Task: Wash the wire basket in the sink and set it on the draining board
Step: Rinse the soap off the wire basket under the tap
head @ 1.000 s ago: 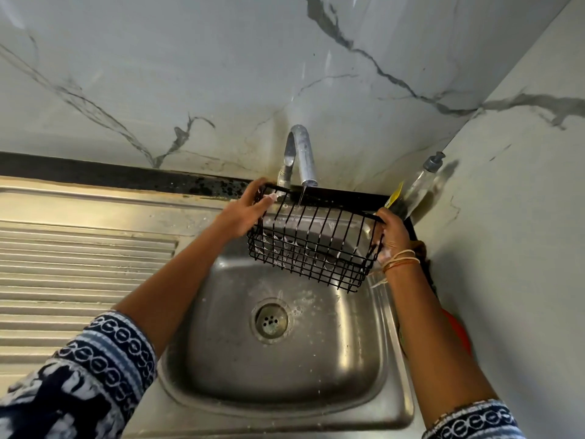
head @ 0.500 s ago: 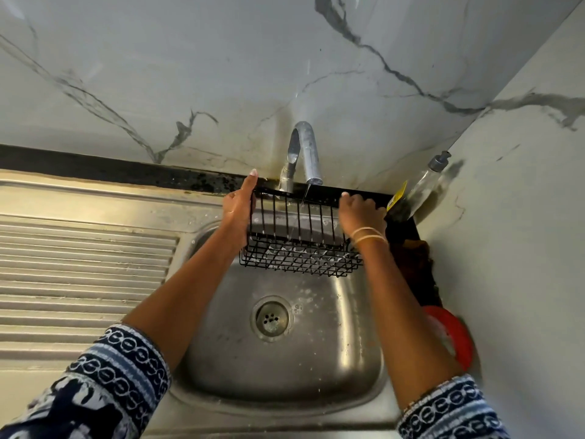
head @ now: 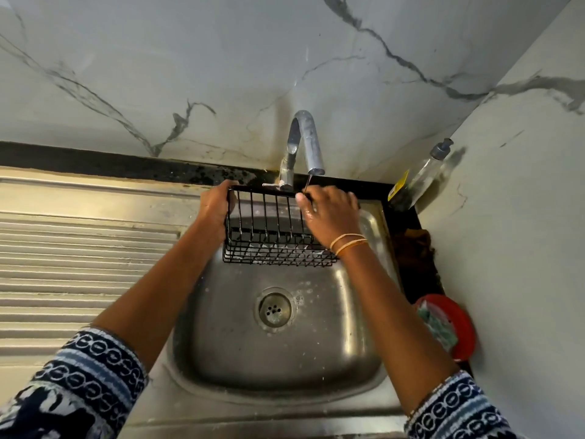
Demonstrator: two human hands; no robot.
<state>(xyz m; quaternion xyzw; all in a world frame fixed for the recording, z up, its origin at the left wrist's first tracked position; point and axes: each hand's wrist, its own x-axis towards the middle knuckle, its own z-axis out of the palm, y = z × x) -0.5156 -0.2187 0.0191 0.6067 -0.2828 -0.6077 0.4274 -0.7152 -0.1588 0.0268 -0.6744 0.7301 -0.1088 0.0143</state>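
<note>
Right hand [head: 329, 213] slid inward along basket [head: 275, 245], over steel sink [head: 364, 353].

There is only one view, from a wide-angle camera worn on the person's head. It looks forward and steeply down at the sink [head: 278, 353], which fills the middle of the picture, so the drain is seen almost from above. The camera stands close: both forearms enter from the bottom edge and reach away from it. It faces the marble wall [head: 221, 58] behind the back edge of the counter [head: 190, 171]. The draining board [head: 79, 264] runs out at the left edge, and a side wall [head: 522, 248] closes the right. Straight lines bend near the borders.
</note>
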